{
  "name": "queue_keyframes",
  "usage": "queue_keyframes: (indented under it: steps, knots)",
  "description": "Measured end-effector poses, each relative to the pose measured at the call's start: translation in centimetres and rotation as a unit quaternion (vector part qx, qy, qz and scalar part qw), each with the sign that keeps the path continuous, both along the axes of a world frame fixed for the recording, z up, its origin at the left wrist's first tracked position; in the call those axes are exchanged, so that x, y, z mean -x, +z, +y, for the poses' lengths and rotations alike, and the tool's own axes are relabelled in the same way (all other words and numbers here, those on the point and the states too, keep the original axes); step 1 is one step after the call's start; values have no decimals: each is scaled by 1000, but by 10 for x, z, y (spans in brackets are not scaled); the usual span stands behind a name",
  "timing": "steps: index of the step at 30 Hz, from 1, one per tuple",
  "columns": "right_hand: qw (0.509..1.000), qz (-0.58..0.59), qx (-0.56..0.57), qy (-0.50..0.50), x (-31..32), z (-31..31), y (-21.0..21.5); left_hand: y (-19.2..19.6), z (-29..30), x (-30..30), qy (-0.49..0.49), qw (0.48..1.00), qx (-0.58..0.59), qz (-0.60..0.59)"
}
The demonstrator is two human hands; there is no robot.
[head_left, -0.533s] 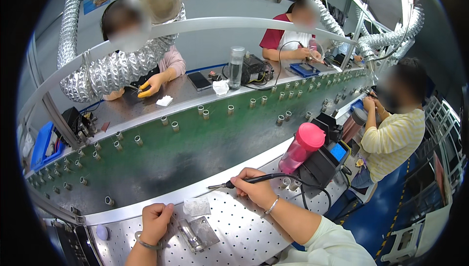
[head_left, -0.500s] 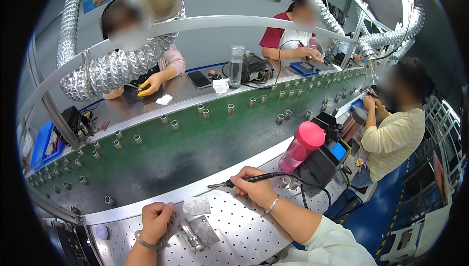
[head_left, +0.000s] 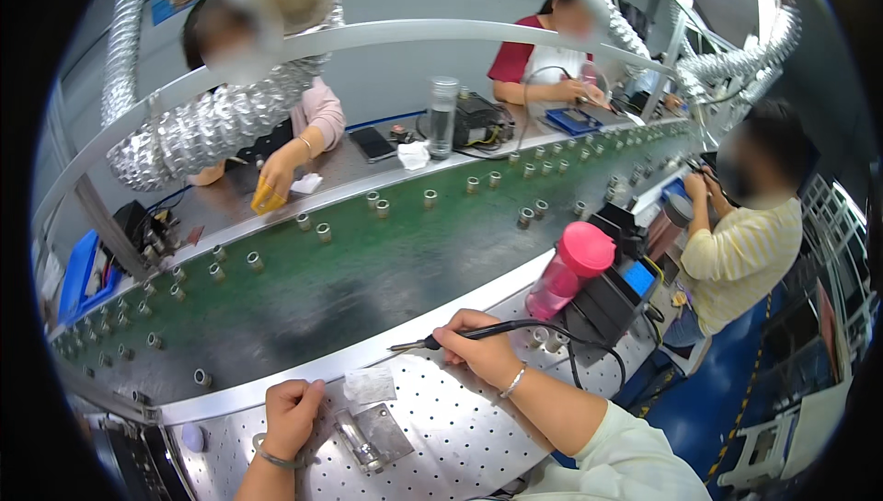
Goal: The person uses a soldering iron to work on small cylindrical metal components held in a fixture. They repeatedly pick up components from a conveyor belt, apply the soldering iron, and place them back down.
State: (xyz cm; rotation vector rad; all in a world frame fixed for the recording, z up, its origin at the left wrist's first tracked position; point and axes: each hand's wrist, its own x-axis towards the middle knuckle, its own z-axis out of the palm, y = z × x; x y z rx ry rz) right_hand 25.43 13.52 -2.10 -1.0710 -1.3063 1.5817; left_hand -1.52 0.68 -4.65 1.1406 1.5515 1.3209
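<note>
My right hand (head_left: 480, 352) is closed around the black handle of a soldering iron (head_left: 500, 328). Its metal tip points left, over the near edge of the perforated metal bench (head_left: 460, 437). Curled in a fist above the left part of the bench is my left hand (head_left: 291, 412), thumb against the fingers; whether anything small is inside is hidden. Just right of that hand lies a metal fixture with a cylindrical piece (head_left: 357, 441), on a flat metal plate (head_left: 395, 435). Behind it is a whitish, creased pad (head_left: 371, 385).
A green conveyor belt (head_left: 368, 271) carries several small metal cylinders. To the right stand a pink bottle (head_left: 561, 271) and a black soldering station (head_left: 607, 303) with a blue screen. A lilac egg-shaped object (head_left: 192, 437) sits at left. Co-workers sit across and at right.
Across the belt, a co-worker's hand with yellow-covered fingers has moved down towards the belt's edge. My two hands and the soldering iron have hardly moved.
</note>
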Motion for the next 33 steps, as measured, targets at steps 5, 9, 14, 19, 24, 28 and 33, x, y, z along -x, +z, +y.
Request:
queue_keyframes:
  steps: [5,9,14,19,24,28,33]
  knots:
    - [1000,13,-9,-20,10,-2,-9,-9,0,10,-16,991,-3,131]
    - [998,5,-49,-46,6,-8,-2,4,10,3,-69,991,-39,104]
    - [996,-1,-81,-22,5,-3,-17,5,1,5,-61,995,-43,68]
    - [995,2,-91,-30,5,-2,-18,2,3,4,-59,994,-62,69]
    - [996,3,-90,-23,3,-1,-18,3,4,5,-63,992,-67,82]
    - [996,4,-88,-25,5,-3,-16,6,4,5,-66,995,-45,64]
    - [997,5,-61,-39,3,0,-16,6,6,5,-65,995,-39,63]
